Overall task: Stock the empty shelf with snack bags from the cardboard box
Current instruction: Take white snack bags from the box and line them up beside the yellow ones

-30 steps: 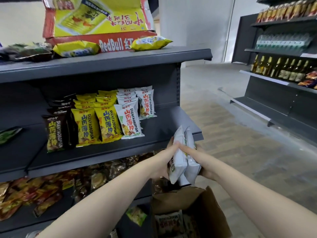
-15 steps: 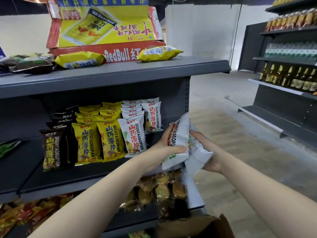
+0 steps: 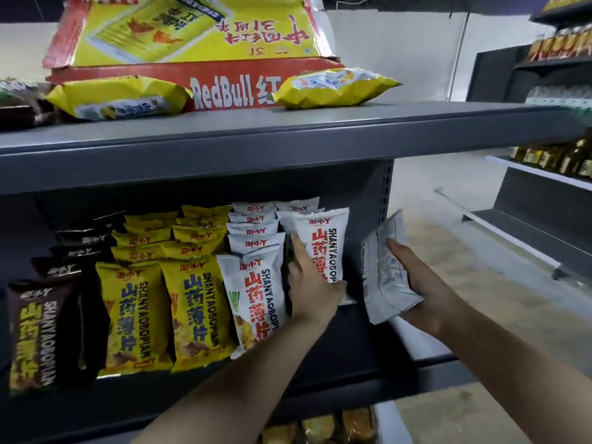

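**Holding a snack bag in each of my hands at the shelf**

Dark brown bags [image 3: 41,331] stand at the far left of the shelf [image 3: 358,350]. Next come two yellow rows [image 3: 134,315], then a white row [image 3: 256,299]. Just right of that row, my left hand [image 3: 312,286] grips a white snack bag [image 3: 323,245] upright, thumb curled across its lower front and forefinger straight up its left edge. Further right, my right hand [image 3: 413,283] clasps a second bag [image 3: 381,274] (printed back facing me), tilted and apart from the rows, near the shelf's right end.
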A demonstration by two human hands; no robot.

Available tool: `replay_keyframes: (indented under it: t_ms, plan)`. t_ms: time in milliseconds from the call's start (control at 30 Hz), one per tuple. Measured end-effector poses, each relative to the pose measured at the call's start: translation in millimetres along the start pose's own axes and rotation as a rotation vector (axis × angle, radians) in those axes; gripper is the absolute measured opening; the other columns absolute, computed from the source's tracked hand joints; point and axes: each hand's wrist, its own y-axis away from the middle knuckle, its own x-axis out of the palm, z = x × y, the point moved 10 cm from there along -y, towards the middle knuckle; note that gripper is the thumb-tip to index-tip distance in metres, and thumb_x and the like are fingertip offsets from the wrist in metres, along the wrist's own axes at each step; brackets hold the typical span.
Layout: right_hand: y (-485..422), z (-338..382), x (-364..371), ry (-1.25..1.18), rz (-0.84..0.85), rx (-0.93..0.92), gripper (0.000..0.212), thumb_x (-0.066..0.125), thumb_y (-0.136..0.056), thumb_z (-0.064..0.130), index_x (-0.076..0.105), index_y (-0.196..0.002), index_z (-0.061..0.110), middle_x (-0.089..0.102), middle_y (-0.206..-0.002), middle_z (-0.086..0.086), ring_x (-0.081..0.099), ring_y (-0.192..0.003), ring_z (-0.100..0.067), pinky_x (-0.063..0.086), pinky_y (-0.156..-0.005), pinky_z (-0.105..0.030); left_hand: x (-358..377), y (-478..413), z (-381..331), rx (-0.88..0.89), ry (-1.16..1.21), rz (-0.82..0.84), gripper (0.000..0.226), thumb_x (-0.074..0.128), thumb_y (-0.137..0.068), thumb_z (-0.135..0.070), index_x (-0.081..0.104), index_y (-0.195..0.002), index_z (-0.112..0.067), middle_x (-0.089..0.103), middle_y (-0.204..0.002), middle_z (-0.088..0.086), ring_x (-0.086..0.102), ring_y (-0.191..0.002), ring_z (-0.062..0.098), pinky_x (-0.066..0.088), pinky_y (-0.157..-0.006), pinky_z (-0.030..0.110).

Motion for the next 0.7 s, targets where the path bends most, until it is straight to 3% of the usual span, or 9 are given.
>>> replay_keyframes:
  t_ms: [167, 300, 533, 700]
  plan:
    - [-28.7, -2.7, 12.5, 0.009, 0.011, -0.063, 0.04, 0.051, -0.096, 0.036, 0.062, -0.126, 0.012, 0.07, -0.114, -0.013, 0.07, -0.093, -0.026, 0.055, -0.073, -0.035, -3.5, -25.2, 24.1, -0.047, -0.108, -0.198, 0.112, 0.077, -0.071, -0.02, -0.003, -0.149, -0.018, 0.032, -0.145, 0.013, 0.032, -0.134, 0.028, 0.032, -0.111, 0.043]
    - [-43.7, -11.1, 13.7, 0.003, 0.024, -0.066, 0.034, 0.051, -0.096, 0.034, 0.066, -0.118, 0.011, 0.074, -0.106, -0.012, 0.073, -0.084, -0.024, 0.059, -0.062, -0.029, -3.3, -26.6, 30.2, -0.067, -0.202, -0.303, 0.102, 0.074, -0.073, -0.012, 0.006, -0.149, -0.013, 0.035, -0.144, 0.017, 0.033, -0.134, 0.032, 0.029, -0.112, 0.043]
    - [-54.8, -9.9, 4.8, 0.152, -0.018, -0.189, 0.017, 0.055, -0.095, 0.031, 0.069, -0.103, 0.027, 0.075, -0.103, -0.008, 0.073, -0.092, -0.026, 0.055, -0.075, -0.037, 0.4, -24.1, 43.6, -0.175, -0.305, -0.348, 0.09, 0.069, -0.079, -0.018, 0.012, -0.149, -0.014, 0.036, -0.143, 0.014, 0.032, -0.136, 0.03, 0.027, -0.112, 0.039]
    - [-51.2, -4.2, 12.1, 0.255, -0.017, -0.305, 0.012, 0.058, -0.094, 0.022, 0.068, -0.095, 0.028, 0.076, -0.096, -0.007, 0.074, -0.086, -0.025, 0.057, -0.061, -0.029, 2.2, -23.3, 47.0, -0.197, -0.322, -0.344, 0.087, 0.068, -0.081, -0.021, 0.014, -0.148, -0.014, 0.039, -0.141, 0.015, 0.037, -0.132, 0.028, 0.031, -0.109, 0.036]
